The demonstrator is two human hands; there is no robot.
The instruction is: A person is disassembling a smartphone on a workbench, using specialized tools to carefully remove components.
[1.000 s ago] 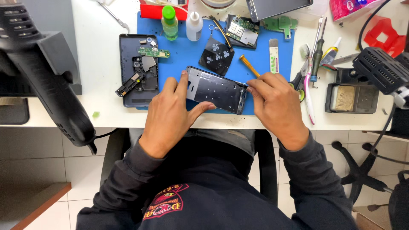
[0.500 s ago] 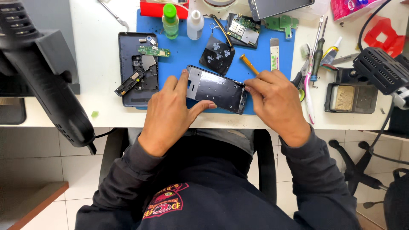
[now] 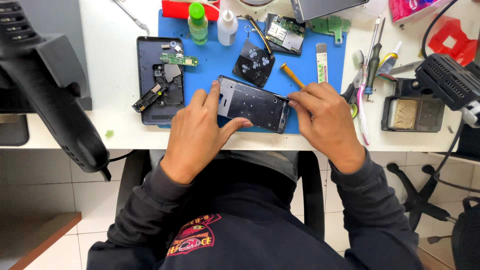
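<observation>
White tabletop (image 3: pixel 120 30), blue repair mat (image 3: pixel 215 65). Head view: left hand (image 3: pixel 200 132) pinning phone mid-frame (image 3: pixel 252 103) on mat; right hand (image 3: pixel 322 117) pinching its right edge. Mid-disassembly, probably. Next: careful prying along edge.

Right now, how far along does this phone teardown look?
Well along: the back cover lies open on the blue mat, and a circuit board sits apart near the top. In hand: the left hand steadies the phone frame while the right hand works at its right edge. What remains can't be told.
</observation>
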